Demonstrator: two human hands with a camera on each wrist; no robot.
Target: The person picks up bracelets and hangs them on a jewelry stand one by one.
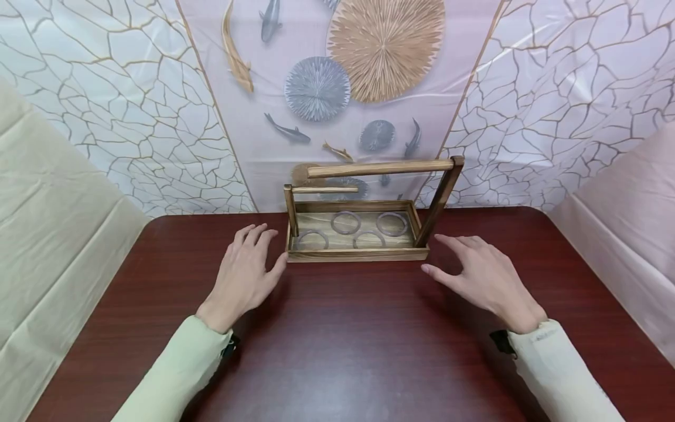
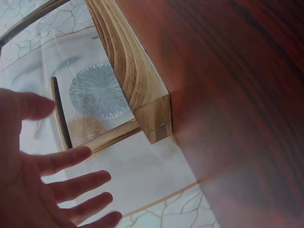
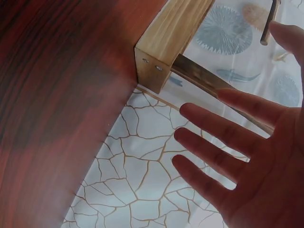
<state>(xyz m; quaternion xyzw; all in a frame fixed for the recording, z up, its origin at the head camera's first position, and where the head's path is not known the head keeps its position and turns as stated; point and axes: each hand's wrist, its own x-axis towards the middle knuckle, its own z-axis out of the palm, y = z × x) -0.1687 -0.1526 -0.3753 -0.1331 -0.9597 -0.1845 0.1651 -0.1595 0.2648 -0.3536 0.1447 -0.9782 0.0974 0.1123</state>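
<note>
A wooden tray rack (image 1: 358, 255) stands at the back of the table, with several pale round rings (image 1: 345, 223) marked in its base. From its ends rise a short post (image 1: 291, 211) with a thin bar and a taller slanted post (image 1: 440, 202) with a longer bar. My left hand (image 1: 239, 278) hovers by the rack's left end, fingers spread, thumb tip close to the corner. Off the right end is my right hand (image 1: 487, 278), its fingers extended toward the rack. Both wrist views show the rack's end wall (image 2: 154, 118) and bare palms; neither hand holds anything.
The dark red wooden table (image 1: 353, 340) spreads in front of the rack. Behind it hangs a patterned backdrop (image 1: 316, 140) with fish and round leaves. Pale cloth panels (image 1: 58, 252) flank the table on both sides.
</note>
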